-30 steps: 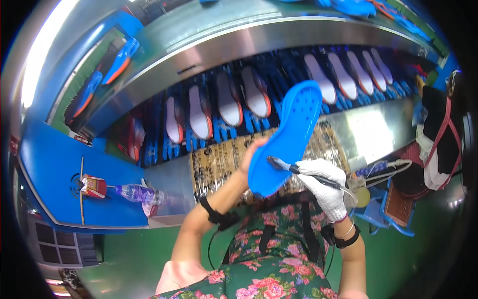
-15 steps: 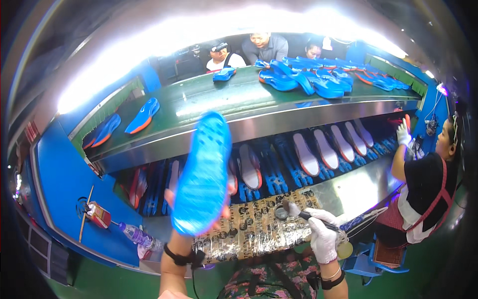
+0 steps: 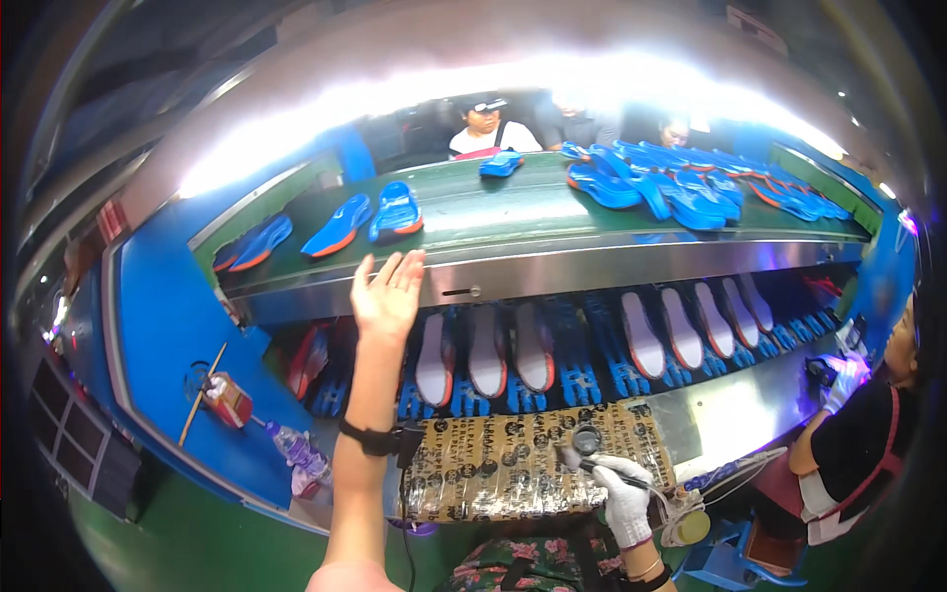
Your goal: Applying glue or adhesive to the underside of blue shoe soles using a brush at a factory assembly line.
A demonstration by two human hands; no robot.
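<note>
My bare left hand (image 3: pixel 388 296) is stretched out, palm up with fingers apart, at the front edge of the upper green belt (image 3: pixel 464 202). Just beyond its fingertips lies a blue shoe sole (image 3: pixel 397 209) with an orange end. In a white glove, my right hand (image 3: pixel 625 501) grips a brush (image 3: pixel 610 470), its bristles low over the worktop. Beside the bristles stands a small round dark pot (image 3: pixel 586 440), on a board wrapped in printed brown tape (image 3: pixel 493 474).
Below, pale-topped soles (image 3: pixel 486 355) ride a lower rack with blue holders. Many blue soles (image 3: pixel 691 197) crowd the upper belt's right. A water bottle (image 3: pixel 291 444) and small box (image 3: pixel 229 403) sit at left. A co-worker (image 3: pixel 858 444) sits at right; others stand behind the belt.
The blue sole has left my left hand and now lies on the upper belt; that hand has reached forward and opened. My right hand has lowered the brush beside the pot.
</note>
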